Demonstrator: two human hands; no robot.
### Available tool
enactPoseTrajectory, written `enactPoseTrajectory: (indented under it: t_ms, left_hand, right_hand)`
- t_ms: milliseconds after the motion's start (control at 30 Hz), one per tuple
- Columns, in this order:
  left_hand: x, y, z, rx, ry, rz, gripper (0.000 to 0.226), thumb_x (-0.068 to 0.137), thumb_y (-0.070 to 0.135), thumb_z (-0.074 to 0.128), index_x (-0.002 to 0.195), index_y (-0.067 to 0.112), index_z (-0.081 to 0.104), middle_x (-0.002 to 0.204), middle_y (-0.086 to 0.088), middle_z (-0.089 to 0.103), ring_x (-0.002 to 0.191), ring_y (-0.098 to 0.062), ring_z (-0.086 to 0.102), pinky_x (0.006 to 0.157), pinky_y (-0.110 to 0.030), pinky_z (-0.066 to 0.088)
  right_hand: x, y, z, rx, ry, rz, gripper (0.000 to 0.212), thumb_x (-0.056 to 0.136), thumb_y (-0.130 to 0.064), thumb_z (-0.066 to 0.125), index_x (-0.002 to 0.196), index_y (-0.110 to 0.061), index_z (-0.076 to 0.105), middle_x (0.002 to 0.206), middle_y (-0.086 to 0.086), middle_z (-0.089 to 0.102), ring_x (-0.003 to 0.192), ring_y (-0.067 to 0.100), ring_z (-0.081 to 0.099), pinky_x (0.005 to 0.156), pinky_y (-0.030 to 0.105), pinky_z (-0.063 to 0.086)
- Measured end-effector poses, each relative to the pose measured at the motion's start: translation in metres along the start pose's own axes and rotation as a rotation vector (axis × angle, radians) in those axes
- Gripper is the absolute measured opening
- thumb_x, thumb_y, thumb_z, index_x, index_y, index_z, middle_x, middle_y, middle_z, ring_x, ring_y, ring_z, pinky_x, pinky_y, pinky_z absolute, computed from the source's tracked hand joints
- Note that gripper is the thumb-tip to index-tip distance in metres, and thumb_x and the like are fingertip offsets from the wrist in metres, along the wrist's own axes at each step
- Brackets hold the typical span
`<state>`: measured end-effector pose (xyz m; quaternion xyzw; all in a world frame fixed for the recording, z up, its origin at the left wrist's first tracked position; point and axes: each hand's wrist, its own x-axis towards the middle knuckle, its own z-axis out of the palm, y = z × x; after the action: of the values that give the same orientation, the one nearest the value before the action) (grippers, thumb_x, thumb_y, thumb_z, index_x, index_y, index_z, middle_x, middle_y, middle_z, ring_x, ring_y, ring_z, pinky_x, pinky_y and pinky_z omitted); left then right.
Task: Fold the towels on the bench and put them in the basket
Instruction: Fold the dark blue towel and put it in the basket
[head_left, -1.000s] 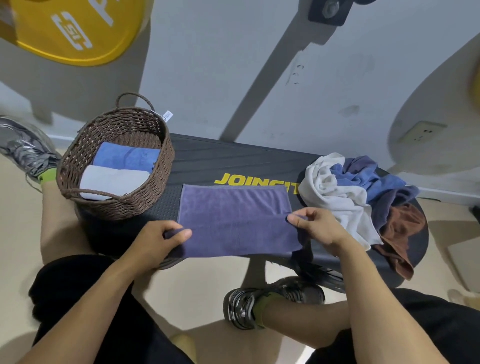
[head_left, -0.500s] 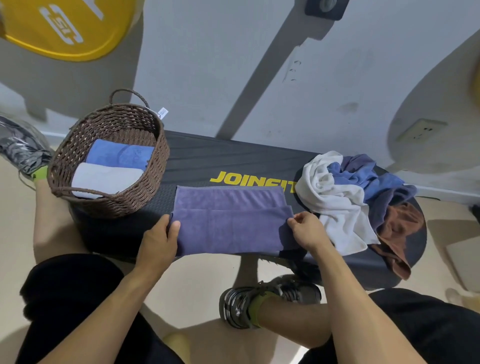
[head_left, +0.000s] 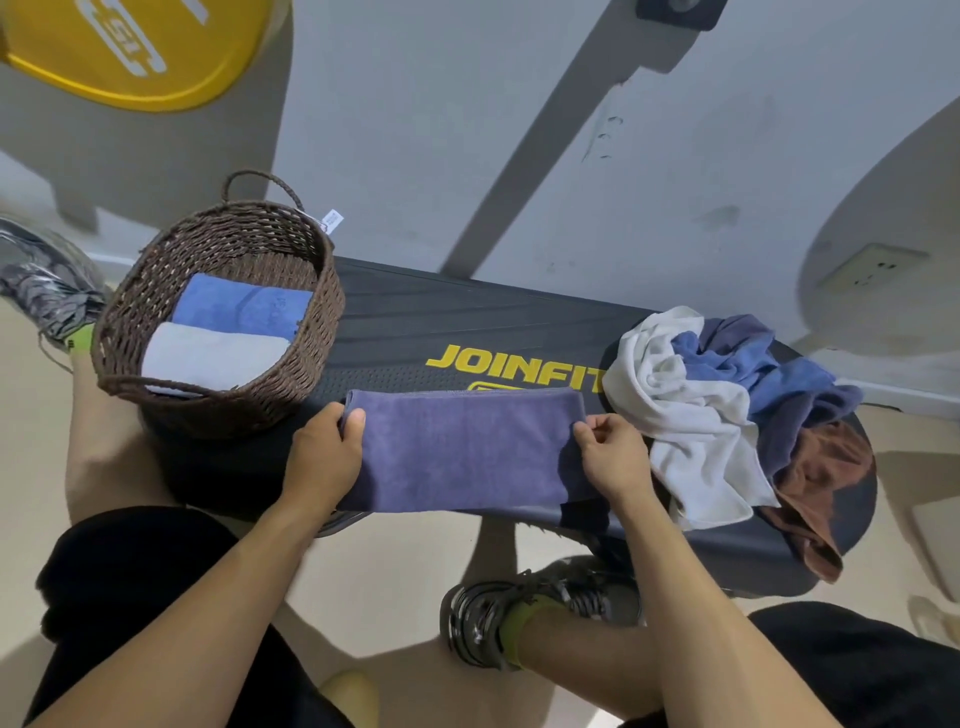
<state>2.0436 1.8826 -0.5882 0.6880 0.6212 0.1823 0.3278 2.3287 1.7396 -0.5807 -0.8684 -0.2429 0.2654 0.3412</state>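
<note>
1. Where the long black padded bench (head_left: 467, 317) bears the load, a heap of unfolded white, blue and brown towels (head_left: 727, 410) is seen at its right end.
2. A brown woven basket (head_left: 322, 332) with two folded towels is seen at its left.
3. The half-folded purple towel (head_left: 467, 452) lies between them, its near edge overhanging; slippage is judged possible.
4. Left hand (head_left: 324, 457) grips its left end; right hand (head_left: 615, 454) pinches its right.

basket (head_left: 311, 332) on left end of tabletop (head_left: 467, 322), two folded towels (head_left: 223, 338) inside it side by side, flat folded towel (head_left: 467, 452) at tabletop's near edge mid, hands (head_left: 322, 457) at its two ends, unfolded towel heap (head_left: 727, 415) on right end
</note>
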Motion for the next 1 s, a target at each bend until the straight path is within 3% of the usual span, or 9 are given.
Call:
enactPoseTrajectory:
  t_ms: [100,233,533,633,733,867,933,1000]
  left_hand:
    - [0.004,-0.006,0.005,0.042,-0.030,-0.060,0.034,0.101,0.027,0.045,0.070,0.015,0.042,0.085,-0.019,0.061,0.077,-0.033,0.051,0.068,-0.035,0.034]
    - [0.008,-0.006,0.008,0.095,-0.036,-0.080,0.025,0.103,0.029,0.042,0.085,0.012,0.044,0.101,-0.026,0.063,0.094,-0.044,0.058,0.070,-0.037,0.034]
    - [0.010,-0.009,0.008,0.095,0.073,0.003,0.022,0.101,0.029,0.046,0.092,0.009,0.048,0.093,-0.028,0.065,0.089,-0.047,0.060,0.067,-0.039,0.036]
    - [0.011,-0.006,0.004,-0.005,0.078,-0.010,0.020,0.098,0.030,0.052,0.101,0.010,0.050,0.086,-0.018,0.068,0.088,-0.041,0.062,0.069,-0.039,0.041]
    - [-0.006,-0.002,-0.003,-0.089,0.085,-0.017,0.030,0.094,0.033,0.058,0.112,0.011,0.047,0.076,0.006,0.065,0.083,-0.032,0.064,0.070,-0.037,0.044]
    - [-0.047,-0.014,-0.008,-0.135,0.085,-0.075,0.055,0.082,0.032,0.075,0.125,0.016,0.043,0.079,0.016,0.059,0.071,-0.010,0.060,0.062,-0.027,0.041]
    - [-0.053,-0.020,-0.007,-0.074,0.010,-0.104,0.049,0.079,0.030,0.078,0.118,0.019,0.051,0.079,0.016,0.059,0.070,-0.003,0.057,0.061,-0.026,0.040]
    - [-0.049,-0.019,-0.007,-0.041,-0.011,-0.079,0.025,0.082,0.025,0.075,0.100,0.018,0.060,0.077,0.010,0.064,0.069,-0.009,0.060,0.059,-0.027,0.040]
  right_hand:
    - [0.005,-0.001,0.004,-0.056,0.070,-0.027,0.011,0.097,-0.024,0.056,0.094,-0.013,0.058,0.088,-0.001,0.062,0.082,0.017,0.055,0.074,0.028,0.038]
    - [0.007,-0.002,0.008,-0.077,0.102,-0.045,0.010,0.099,-0.025,0.053,0.095,-0.016,0.051,0.089,-0.001,0.057,0.082,0.019,0.051,0.075,0.028,0.035]
    - [0.005,0.000,0.017,-0.095,0.181,-0.047,0.016,0.097,-0.031,0.056,0.091,-0.017,0.052,0.078,-0.006,0.054,0.075,0.018,0.051,0.071,0.027,0.036]
    - [0.003,-0.002,0.018,-0.089,0.194,-0.004,0.017,0.098,-0.032,0.055,0.093,-0.016,0.052,0.085,0.000,0.057,0.077,0.020,0.051,0.072,0.027,0.035]
    - [0.005,-0.007,0.016,-0.096,0.155,0.064,0.017,0.098,-0.030,0.054,0.096,-0.014,0.053,0.090,0.003,0.057,0.082,0.022,0.052,0.075,0.029,0.037]
    - [0.008,-0.011,0.005,-0.205,0.037,0.100,0.036,0.095,-0.032,0.057,0.076,-0.003,0.066,0.069,0.008,0.061,0.071,0.029,0.059,0.068,0.031,0.044]
    - [0.005,-0.011,-0.001,-0.274,-0.015,0.116,0.037,0.092,-0.032,0.060,0.066,-0.006,0.067,0.063,0.008,0.061,0.066,0.028,0.060,0.063,0.030,0.043]
    - [0.001,-0.010,-0.004,-0.316,-0.035,0.111,0.033,0.091,-0.029,0.061,0.065,-0.009,0.065,0.065,0.008,0.062,0.065,0.026,0.059,0.059,0.028,0.041]
